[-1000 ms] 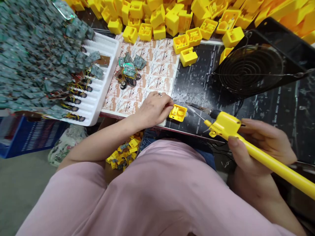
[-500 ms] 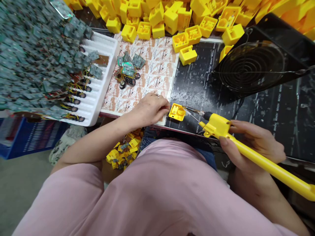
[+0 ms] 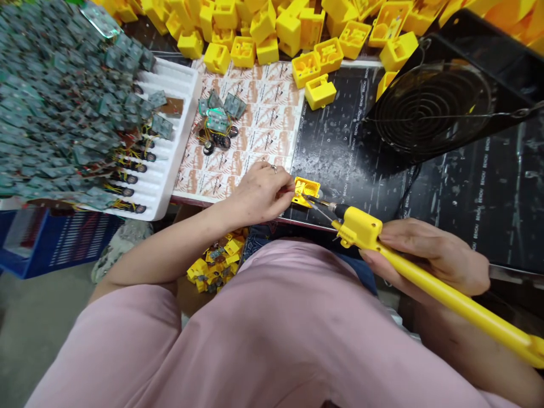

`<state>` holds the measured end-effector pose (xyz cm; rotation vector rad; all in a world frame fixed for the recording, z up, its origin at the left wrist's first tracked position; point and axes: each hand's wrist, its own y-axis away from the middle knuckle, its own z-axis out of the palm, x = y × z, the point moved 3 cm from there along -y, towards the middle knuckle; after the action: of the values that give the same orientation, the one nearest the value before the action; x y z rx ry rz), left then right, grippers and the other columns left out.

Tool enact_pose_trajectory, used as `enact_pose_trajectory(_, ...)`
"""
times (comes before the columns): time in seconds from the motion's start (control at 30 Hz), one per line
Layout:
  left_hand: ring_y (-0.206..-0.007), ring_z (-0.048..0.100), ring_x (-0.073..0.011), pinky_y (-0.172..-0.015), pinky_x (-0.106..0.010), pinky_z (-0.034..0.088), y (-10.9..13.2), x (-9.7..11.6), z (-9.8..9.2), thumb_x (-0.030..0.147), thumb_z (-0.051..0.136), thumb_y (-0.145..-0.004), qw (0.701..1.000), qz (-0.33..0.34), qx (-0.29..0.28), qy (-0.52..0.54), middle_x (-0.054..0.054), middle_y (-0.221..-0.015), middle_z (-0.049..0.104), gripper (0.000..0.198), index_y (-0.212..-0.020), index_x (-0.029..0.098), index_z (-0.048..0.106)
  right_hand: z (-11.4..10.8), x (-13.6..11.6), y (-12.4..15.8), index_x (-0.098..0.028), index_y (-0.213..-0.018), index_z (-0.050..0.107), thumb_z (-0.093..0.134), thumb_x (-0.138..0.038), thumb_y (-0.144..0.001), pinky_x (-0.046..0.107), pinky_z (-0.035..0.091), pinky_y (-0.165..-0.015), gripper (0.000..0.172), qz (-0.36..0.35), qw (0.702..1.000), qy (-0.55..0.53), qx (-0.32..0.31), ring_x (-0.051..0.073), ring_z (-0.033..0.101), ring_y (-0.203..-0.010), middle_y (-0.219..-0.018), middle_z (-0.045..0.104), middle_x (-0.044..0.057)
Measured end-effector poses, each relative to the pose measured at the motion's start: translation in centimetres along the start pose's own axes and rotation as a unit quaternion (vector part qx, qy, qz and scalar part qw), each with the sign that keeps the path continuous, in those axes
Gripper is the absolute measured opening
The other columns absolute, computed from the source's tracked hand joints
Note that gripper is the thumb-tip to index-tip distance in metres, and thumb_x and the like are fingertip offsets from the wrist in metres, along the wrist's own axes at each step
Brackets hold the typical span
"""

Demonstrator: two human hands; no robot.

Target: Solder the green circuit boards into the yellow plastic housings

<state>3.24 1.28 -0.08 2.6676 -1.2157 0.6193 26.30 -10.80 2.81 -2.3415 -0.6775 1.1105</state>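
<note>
Showing, at nine o'clock, a heap of green circuit boards spilling over a white tray, with a blue crate below at eight o'clock and a printed sheet just beside the tray. At centre, the left hand pinches a small yellow case in its fingertips, steadying it on the near edge of a black mat. The case looks light, stiff and thin-walled, and likely to skid; its outer side walls seem the safest hold. At four o'clock, the right hand is wrapped round a yellow iron, tip at the case. More yellow cases lie heaped at twelve o'clock, and a black fan stands at two.
</note>
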Motion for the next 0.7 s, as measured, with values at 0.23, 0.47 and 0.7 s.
enact_pose_trajectory(0.23, -0.079, 0.064, -0.0198, -0.094, -0.039, 0.044, 0.1, 0.1, -0.2, 0.028, 0.044, -0.090, 1.000, 0.014, 0.002, -0.012, -0.003, -0.075, 0.066, 0.024, -0.084, 0.016, 0.065, 0.3, -0.2, -1.3, -0.018, -0.093, 0.057, 0.077, -0.011, -0.079, 0.017, 0.054, -0.053, 0.025, -0.030, 0.999, 0.022, -0.040, 0.010, 0.066, -0.063, -0.071, 0.067, 0.001)
enact_pose_trajectory(0.47, -0.074, 0.063, -0.0175, -0.093, -0.039, 0.044, -0.2, 0.3, 0.0, 0.024, 0.044, -0.089, 0.998, 0.035, 0.002, -0.059, -0.003, -0.078, 0.069, 0.024, -0.084, 0.017, 0.066, 0.3, -0.4, -1.9, -0.019, -0.089, 0.059, 0.081, -0.011, -0.075, 0.019, 0.056, -0.058, 0.027, -0.061, 0.996, 0.023, -0.063, 0.010, 0.064, -0.064, -0.074, 0.066, 0.002)
enact_pose_trajectory(0.7, -0.075, 0.063, -0.0175, -0.095, -0.039, 0.042, -0.3, 0.3, -0.2, 0.026, 0.044, -0.091, 0.996, 0.045, -0.001, -0.072, -0.004, -0.080, 0.071, 0.026, -0.087, 0.017, 0.069, -0.4, 0.3, -1.8, -0.024, -0.075, 0.060, 0.056, -0.043, -0.097, 0.021, 0.050, -0.051, 0.029, 0.013, 0.996, 0.058, -0.062, 0.010, 0.061, -0.057, -0.067, 0.063, 0.001)
